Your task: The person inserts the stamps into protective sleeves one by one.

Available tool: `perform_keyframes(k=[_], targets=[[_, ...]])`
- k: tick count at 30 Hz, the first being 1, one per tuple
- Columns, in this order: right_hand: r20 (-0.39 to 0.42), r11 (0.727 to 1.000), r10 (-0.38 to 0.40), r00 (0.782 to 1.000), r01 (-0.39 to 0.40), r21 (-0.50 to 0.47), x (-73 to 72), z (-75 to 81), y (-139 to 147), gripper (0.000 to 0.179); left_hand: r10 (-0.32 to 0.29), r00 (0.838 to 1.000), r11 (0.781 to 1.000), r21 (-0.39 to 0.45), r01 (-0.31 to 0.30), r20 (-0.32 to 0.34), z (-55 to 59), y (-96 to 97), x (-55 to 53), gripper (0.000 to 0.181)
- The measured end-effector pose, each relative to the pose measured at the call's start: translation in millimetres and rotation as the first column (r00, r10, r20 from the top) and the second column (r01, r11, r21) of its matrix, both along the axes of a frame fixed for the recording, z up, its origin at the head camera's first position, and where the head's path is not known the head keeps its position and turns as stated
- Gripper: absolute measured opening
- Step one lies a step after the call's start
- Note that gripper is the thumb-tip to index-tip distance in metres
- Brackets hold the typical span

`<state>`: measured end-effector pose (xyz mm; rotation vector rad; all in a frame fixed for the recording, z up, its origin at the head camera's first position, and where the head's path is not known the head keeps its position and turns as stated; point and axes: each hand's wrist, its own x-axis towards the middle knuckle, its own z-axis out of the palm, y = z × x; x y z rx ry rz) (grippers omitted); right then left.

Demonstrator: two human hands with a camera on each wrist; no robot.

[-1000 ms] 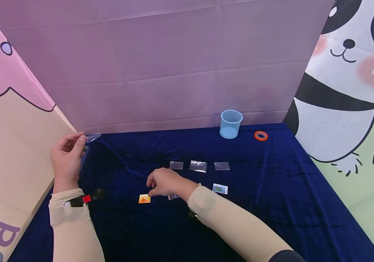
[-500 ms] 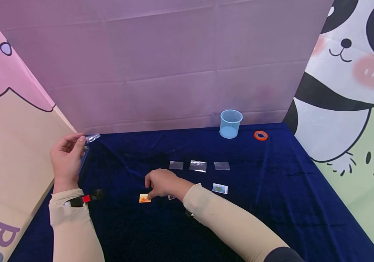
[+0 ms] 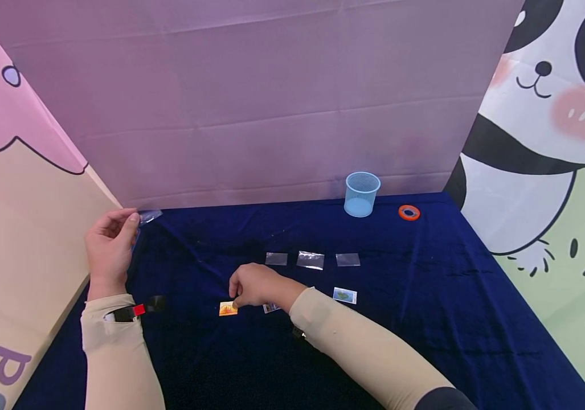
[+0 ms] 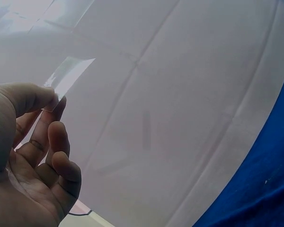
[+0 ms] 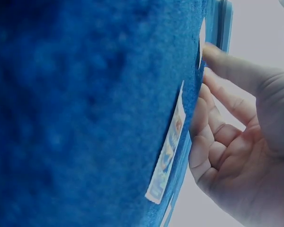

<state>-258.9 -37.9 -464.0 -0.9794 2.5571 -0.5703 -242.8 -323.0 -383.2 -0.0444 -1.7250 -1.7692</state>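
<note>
Left hand (image 3: pixel 111 250) pinches clear plastic (image 4: pixel 72 76); blue cup (image 3: pixel 361 196) stands apart.

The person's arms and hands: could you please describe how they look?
The left hand and right hand are bare. The left sleeve is long and cream-beige, with a black strap and red piece at the wrist. The right sleeve matches, with dark cloth higher up; a dark object at that wrist is partly hidden.
</note>
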Motion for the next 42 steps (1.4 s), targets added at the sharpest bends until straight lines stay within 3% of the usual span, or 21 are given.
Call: perform_keyframes(k=[8,24,33,42], targets=[[-0.018,0.999,0.009,1.000,-0.008,0.035,1.7,-0.3,-1.5,0.021,-0.001,1.000,1.000,-0.001,0.001,0.010,-1.9,0.2,-1.3,0.022],[0.016,1.000,0.019,1.000,-0.019,-0.025,1.0,0.2,1.4,0.016,-0.012,0.998,1.000,-0.022,0.014,0.056,-1.9,4.3,-2.1,0.022],[0.058,0.984,-0.001,0.998,0.011,-0.175,-2.0,7.1,17.5,0.010,-0.016,0.998,0.999,-0.039,0.018,0.055,-3.2,7.2,-2.3,0.023],[0.055,0.918,-0.107,0.993,0.120,-0.378,-3.9,19.0,51.5,0.012,-0.034,0.998,0.993,-0.114,0.039,0.047,-3.5,15.0,-3.4,0.023]])
